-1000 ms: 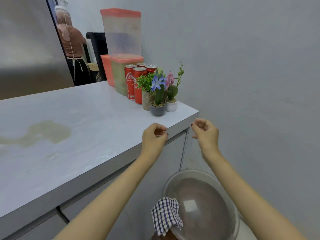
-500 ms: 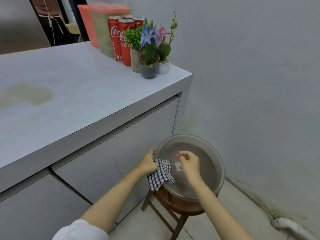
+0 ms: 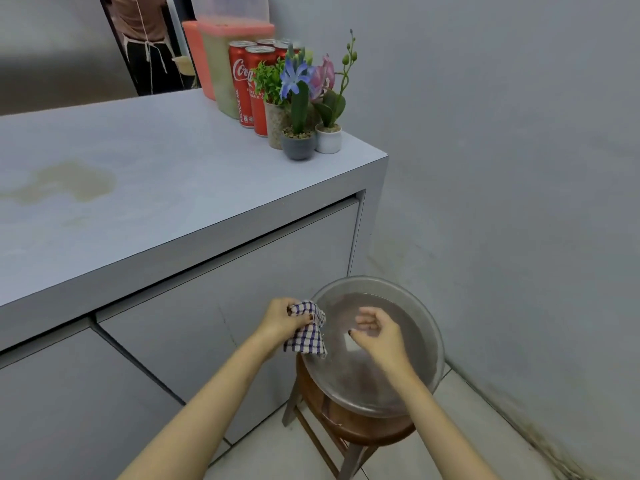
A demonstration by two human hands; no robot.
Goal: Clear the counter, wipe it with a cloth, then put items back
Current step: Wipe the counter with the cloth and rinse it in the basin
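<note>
The left hand point(image 3: 280, 318) grips the checked cloth point(image 3: 308, 336). Its fingers point(image 3: 294, 308) curl round a bunched upper part, and the rest of the fabric hangs below them, draped over the near rim of the metal basin point(image 3: 377, 278), which sits on a wooden stool point(image 3: 360, 433). The right hand point(image 3: 379, 332) hovers just beside the cloth, over the basin's water, its fingers loosely bent and holding nothing.

The cloth looks thin, soft and light. It droops wherever it is not held, so there is no stiff edge to take. I cannot tell whether it is wet. If it is, it will likely be heavier and drip, and it would want wringing with both hands over the basin. A full hold on the gathered bunch, as the left fingers have, seems safest. A pinch at one corner would let it swing and trail.

Well above the fingers, the bench point(image 3: 194, 161) carries a brownish stain point(image 3: 65, 183) off to their left. Nearly straight above them stand drink cans point(image 3: 258, 95), small potted plants point(image 3: 298, 145) and plastic containers point(image 3: 221, 64). The cans look rigid and smooth, so they are best taken round the body. The pots look top-heavy and breakable, so they should be lifted by the pot, not the stems.
</note>
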